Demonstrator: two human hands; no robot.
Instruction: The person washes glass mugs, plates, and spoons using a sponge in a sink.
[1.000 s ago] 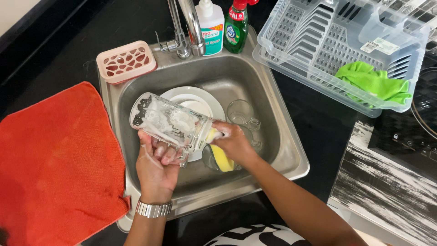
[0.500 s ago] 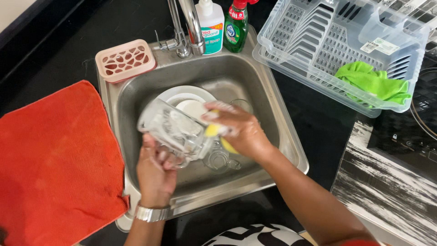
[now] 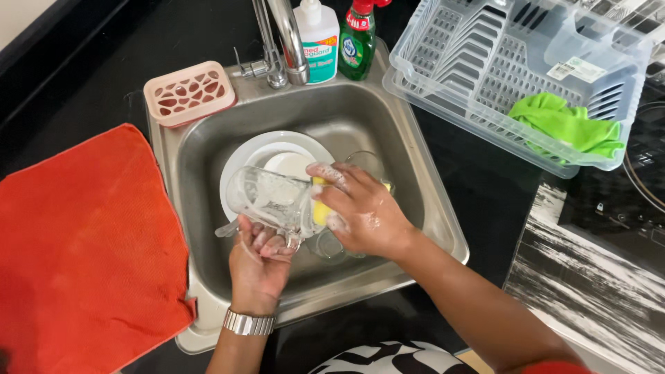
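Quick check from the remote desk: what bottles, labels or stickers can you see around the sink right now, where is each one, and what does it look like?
White pump bottle: behind the sink, right of the faucet; teal and orange label.
Green spray bottle: beside the white one, on its right; red trigger top, blue-and-white label.
Sticker: on the clear plastic dish rack right of the sink, above the green cloth; small, white and pale green rectangle.
No screens or signs in view.

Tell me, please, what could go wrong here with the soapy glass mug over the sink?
The clear soapy glass mug may slip from the sudsy left hand while the right hand scrubs it with the yellow sponge. Dropped, it could chip the white round plate below.
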